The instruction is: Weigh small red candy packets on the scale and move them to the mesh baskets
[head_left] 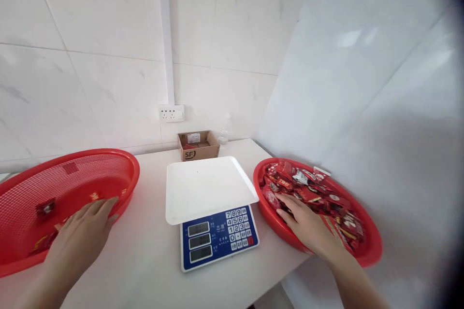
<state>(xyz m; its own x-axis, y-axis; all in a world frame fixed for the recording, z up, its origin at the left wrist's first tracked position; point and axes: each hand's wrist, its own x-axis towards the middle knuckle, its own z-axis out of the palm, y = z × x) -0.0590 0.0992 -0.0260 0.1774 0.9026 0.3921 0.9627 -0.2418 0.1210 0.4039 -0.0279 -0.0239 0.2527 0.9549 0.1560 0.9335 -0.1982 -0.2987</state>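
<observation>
At the left, my left hand [81,234] reaches over the near rim of a large red plastic basket [119,161]. Its fingers are stretched out and nothing shows in them. A few small red packets, one of them a dark red packet [46,208], lie in that basket. My right hand [304,222] is over a second red basket [375,246], with thumb and fingers apart at the heaped red wrapped packets [308,193]. Whether its fingertips touch them I cannot tell. Between the baskets stands a digital scale [221,239] with a bare white pan [206,188].
Behind the scale sits an open cardboard box [198,146] with something red inside, beside a clear plastic bottle [224,130]. A power socket [171,113] is on the tiled wall. The white table's [152,280] front edge runs at the lower right, near a pale side panel.
</observation>
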